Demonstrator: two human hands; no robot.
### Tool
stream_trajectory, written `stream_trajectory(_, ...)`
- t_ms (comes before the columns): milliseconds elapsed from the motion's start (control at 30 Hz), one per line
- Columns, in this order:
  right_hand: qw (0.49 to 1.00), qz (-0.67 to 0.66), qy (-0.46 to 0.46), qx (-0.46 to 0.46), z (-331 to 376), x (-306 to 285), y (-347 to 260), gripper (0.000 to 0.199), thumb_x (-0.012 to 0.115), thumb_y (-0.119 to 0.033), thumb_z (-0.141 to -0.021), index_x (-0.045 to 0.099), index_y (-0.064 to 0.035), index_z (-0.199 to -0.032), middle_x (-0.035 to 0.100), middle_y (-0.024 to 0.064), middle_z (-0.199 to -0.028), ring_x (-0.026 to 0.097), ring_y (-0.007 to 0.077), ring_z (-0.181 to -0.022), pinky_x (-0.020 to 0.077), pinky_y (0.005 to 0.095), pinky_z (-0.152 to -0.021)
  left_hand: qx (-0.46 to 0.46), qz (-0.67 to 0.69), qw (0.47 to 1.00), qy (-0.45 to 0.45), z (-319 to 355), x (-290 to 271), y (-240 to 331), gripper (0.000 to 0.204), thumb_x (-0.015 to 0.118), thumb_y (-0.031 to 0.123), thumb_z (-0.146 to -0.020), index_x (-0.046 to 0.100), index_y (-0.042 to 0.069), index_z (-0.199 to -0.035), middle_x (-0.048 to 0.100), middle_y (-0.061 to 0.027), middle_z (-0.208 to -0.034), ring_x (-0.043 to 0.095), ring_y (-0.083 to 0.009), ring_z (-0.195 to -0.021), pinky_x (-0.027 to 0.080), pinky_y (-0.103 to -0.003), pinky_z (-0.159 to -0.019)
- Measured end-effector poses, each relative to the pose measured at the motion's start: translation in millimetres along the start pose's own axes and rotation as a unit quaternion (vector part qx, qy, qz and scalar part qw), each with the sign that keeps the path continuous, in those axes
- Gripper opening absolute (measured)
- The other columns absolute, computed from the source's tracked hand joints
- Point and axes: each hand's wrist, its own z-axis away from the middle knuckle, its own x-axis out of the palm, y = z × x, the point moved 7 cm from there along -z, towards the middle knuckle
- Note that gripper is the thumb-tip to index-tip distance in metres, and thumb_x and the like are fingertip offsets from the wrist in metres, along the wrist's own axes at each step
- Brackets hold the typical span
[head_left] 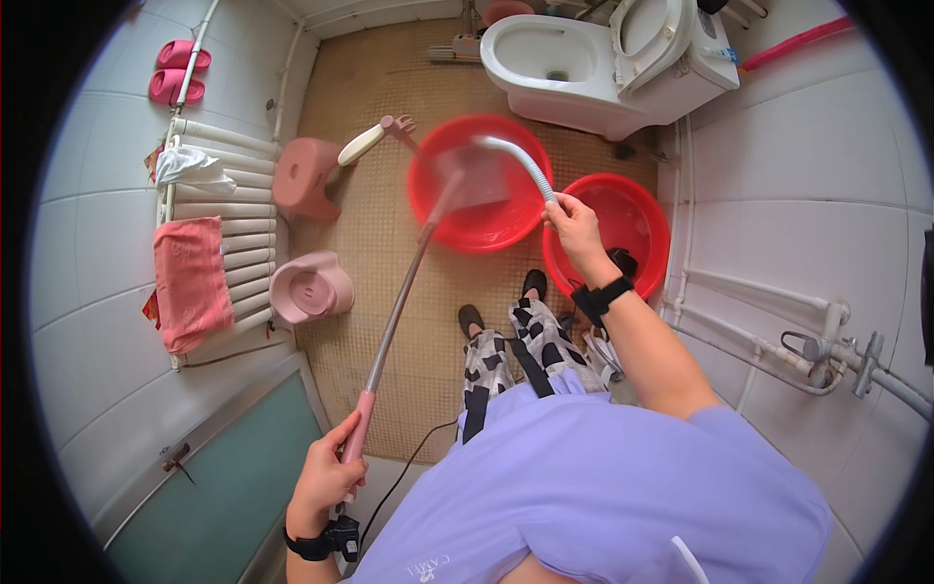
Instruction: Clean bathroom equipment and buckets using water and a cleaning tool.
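Floor: tan, small-tile grid floor (375, 243), kinda bumpy looking, everything's sitting on it
Toilet: glossy white ceramic toilet (545, 56) at the far side, rounded bowl, lid up
Main tub: round, shiny red plastic basin (491, 234), out ahead of the feet
Second tub: another round red plastic basin (654, 229), just to the right, with something dark inside, can't make out what
Pole: long slim metal pole with a pink grip (393, 316), running at a slant from the left hand (336, 472) up into the main tub
Pole's business end: flat, roughly rectangular head (482, 190), inside the main tub, pretty blurry so no clue on the texture
Hose: pale grey, ribbed bendy hose (525, 164), arching from the right hand (576, 232), its far end over the main tub
Left fingers: curled right around the pink grip, thumb lying along it
Right fingers: pinching the ribbed hose, just beyond the main tub's right rim
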Motion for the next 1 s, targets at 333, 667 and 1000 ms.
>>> stream_trajectory(333, 0.996, 0.071, -0.005, 0.047, 10, 42, 50, 0.022, 0.058, -0.016, -0.090, 0.064, 0.0007, -0.103, 0.062, 0.0014, -0.075, 0.057, 0.0076, -0.066, 0.0470, 0.0230, -0.062, 0.021, -0.005, 1.000, 0.008, -14, -13, -27, 0.070, 0.055, -0.007, -0.070, 0.041, 0.000, -0.138, 0.058, -0.0074, -0.083, 0.056, -0.0115, -0.056, 0.047, -0.026, -0.051)
stream_trajectory(667, 0.990, 0.141, -0.007, 0.027, 37, 8, 48, 0.022, 0.059, -0.018, -0.087, 0.066, -0.0008, -0.099, 0.062, -0.0001, -0.070, 0.057, 0.0071, -0.061, 0.0462, 0.0235, -0.056, 0.050, -0.136, 0.989, 0.009, -19, -13, -10, 0.062, 0.057, -0.005, -0.068, 0.051, -0.002, -0.129, 0.062, -0.0114, -0.091, 0.060, -0.0137, -0.066, 0.049, -0.026, -0.060)
stream_trajectory(1000, 0.990, 0.135, 0.037, 0.008, 31, -27, 39, 0.023, 0.060, -0.017, -0.089, 0.065, 0.0008, -0.102, 0.063, 0.0016, -0.073, 0.058, 0.0081, -0.064, 0.0475, 0.0240, -0.059, 0.103, -0.235, 0.966, -0.014, -67, 19, 20, 0.059, 0.055, -0.003, -0.068, 0.053, 0.001, -0.126, 0.062, -0.0136, -0.086, 0.062, -0.0172, -0.079, 0.048, -0.027, -0.071)
